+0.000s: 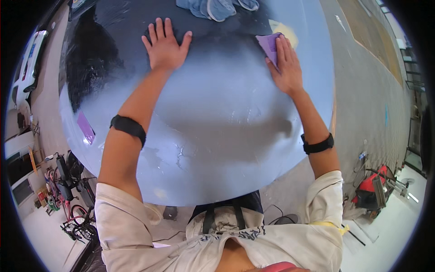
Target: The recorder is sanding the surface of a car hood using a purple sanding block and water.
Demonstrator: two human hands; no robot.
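Hands number 2, both stretched forward with nearly straight arms over 1 large rounded blue-grey panel (204, 136). The left hand (165, 45) lies flat, palm down, fingers spread and grasping nothing, on a darker patch of the panel. The right hand (286, 68) presses flat on 1 purple sheet (268, 44), fingers extended along it rather than curled; the sheet sticks out past the fingertips toward the left hand. Just beyond the right hand is 1 pale yellow patch (290, 34) on the surface. Further ahead, between the 2 hands, lies 1 crumpled blue cloth (217, 7). A second purple sheet (85, 128) rests on the panel well to the left of the left forearm. Each forearm wears 1 black band (128, 127), so 2 bands in all.
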